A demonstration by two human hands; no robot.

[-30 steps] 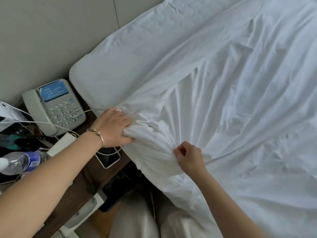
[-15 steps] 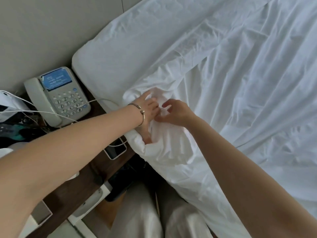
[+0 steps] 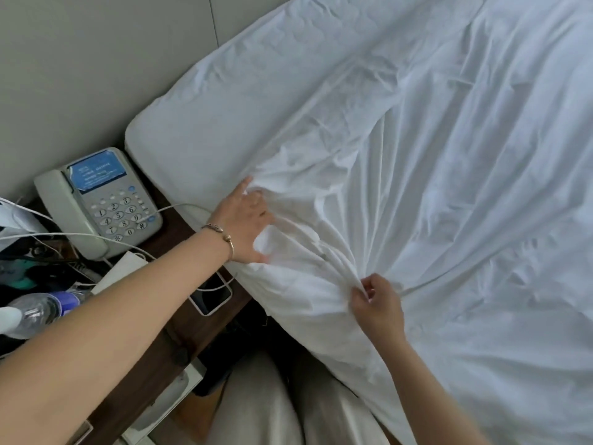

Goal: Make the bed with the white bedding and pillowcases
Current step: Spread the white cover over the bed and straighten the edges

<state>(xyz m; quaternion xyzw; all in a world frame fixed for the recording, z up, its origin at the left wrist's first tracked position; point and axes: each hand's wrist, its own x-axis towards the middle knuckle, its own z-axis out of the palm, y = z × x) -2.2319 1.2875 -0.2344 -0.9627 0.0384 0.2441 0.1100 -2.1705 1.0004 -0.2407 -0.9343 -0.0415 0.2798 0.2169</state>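
The loose white cotton sheet (image 3: 433, 194) covers most of the frame, from the centre out to the right edge, all wrinkled and fanning into pleats that run down to one gathered spot at lower centre. It lies over the white padded mattress (image 3: 205, 123), whose rounded corner shows bare in the upper left, right up against the grey wall (image 3: 80, 59). The sheet's edge hangs over the near side of the mattress at the bottom of the frame.

The left hand (image 3: 247, 223), silver bracelet on the wrist, has its fingers spread and pressed into the bunched sheet at the mattress edge, centre-left. The right hand (image 3: 378, 303) pinches the gathered pleats between thumb and fingertips, lower centre. The two hands are near each other but not touching.

Not much room on the left: the dark wooden bedside table (image 3: 167, 342) sits just beside the mattress, with only a narrow dark gap lower down. On it I count one grey corded desk phone (image 3: 99, 200) with a blue label, one clear plastic water bottle (image 3: 35, 313) lying at the far left edge, one smartphone (image 3: 211, 297) with a white cable, right at the table's edge by the mattress, plus a tangle of white cables. The person's light trousers show at bottom centre.
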